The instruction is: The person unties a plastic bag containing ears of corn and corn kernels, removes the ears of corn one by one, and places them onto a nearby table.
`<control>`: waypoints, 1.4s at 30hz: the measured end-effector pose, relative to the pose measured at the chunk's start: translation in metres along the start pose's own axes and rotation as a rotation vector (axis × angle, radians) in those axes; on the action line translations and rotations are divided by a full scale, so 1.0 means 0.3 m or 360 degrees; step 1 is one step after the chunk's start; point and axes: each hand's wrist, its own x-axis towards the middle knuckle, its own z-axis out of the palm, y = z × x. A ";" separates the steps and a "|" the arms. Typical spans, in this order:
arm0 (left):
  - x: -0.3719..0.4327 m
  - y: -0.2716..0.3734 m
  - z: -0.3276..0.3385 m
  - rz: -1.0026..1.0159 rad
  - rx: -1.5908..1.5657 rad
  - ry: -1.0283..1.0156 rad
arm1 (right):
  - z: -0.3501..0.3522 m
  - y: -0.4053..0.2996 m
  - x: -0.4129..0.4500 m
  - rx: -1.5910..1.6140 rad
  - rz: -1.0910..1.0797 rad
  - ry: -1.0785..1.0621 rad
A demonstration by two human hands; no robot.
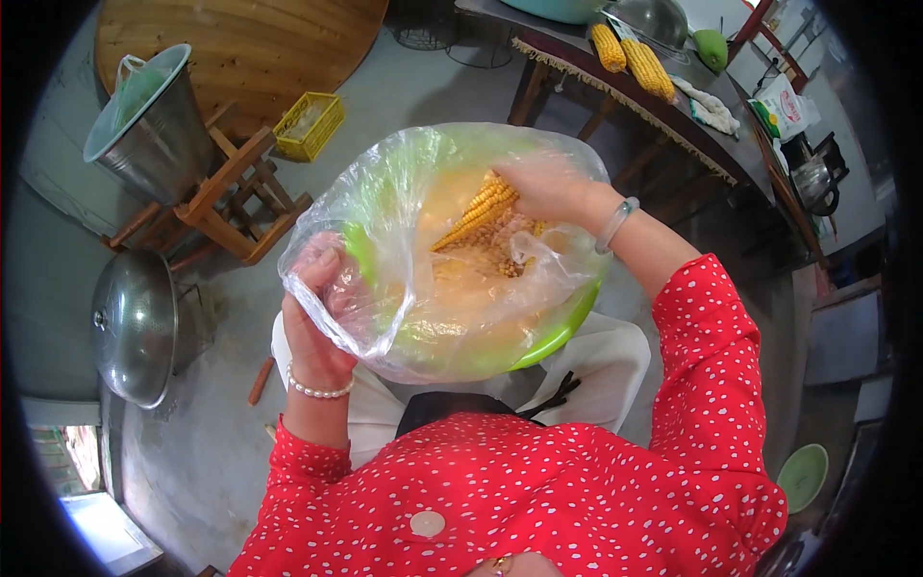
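Observation:
A green basin, largely covered by a clear plastic bag, rests over my lap. My left hand grips the basin's left rim through the plastic, with the bag's gathered edge across it. Over the middle of the basin my right hand holds a yellow corn cob at its upper end; the cob slants down to the left. Its fingers are blurred and partly hidden. Loose corn kernels lie below the cob, seen through the bag and its opening.
At upper right, a table bears corn cobs, a glove and a green fruit. A yellow basket, wooden stool, metal bucket and wok lid stand at left. A corn cob or stick lies on the floor.

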 end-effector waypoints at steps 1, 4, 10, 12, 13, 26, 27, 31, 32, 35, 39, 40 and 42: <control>-0.001 0.000 0.011 0.0012 0.0017 0.0057 | -0.020 -0.014 -0.009 0.0001 0.0003 0.0005; 0.002 -0.005 0.039 -0.0006 -0.0006 0.0061 | -0.085 -0.058 -0.048 -0.0043 -0.0116 0.0111; 0.002 -0.010 0.035 0.0031 0.0015 0.0049 | -0.270 -0.172 -0.169 -0.0399 -0.0496 0.0257; 0.008 -0.013 0.035 0.0036 0.0020 0.0064 | -0.331 -0.160 -0.240 -0.0276 -0.0386 0.0321; 0.011 -0.015 0.028 0.0041 0.0022 0.0099 | -0.348 -0.145 -0.274 -0.0143 -0.0289 0.0373; 0.046 -0.017 0.017 0.0032 0.0061 -0.0096 | -0.350 -0.031 -0.436 0.0141 0.0025 0.0703; 0.046 -0.022 0.013 0.0033 0.0031 -0.0089 | -0.345 -0.007 -0.446 0.0137 0.0031 0.0707; 0.074 0.001 -0.072 0.0089 0.0098 -0.0505 | -0.318 0.104 -0.490 0.1468 0.0456 0.1075; 0.073 -0.007 -0.079 0.0096 0.0093 -0.0507 | -0.320 0.145 -0.493 0.1521 0.0610 0.1182; 0.061 -0.030 -0.014 0.0077 0.0207 0.0025 | -0.298 0.322 -0.475 0.1727 0.0847 0.1621; 0.068 -0.049 -0.097 0.0438 0.1013 -0.0088 | -0.276 0.590 -0.434 0.1768 0.1079 0.2070; 0.069 -0.061 -0.126 0.0703 0.1394 -0.0145 | -0.254 0.672 -0.445 0.1758 0.1081 0.2074; 0.060 -0.072 -0.155 0.0828 0.1623 -0.0119 | -0.193 0.814 -0.458 0.1715 0.1417 0.2132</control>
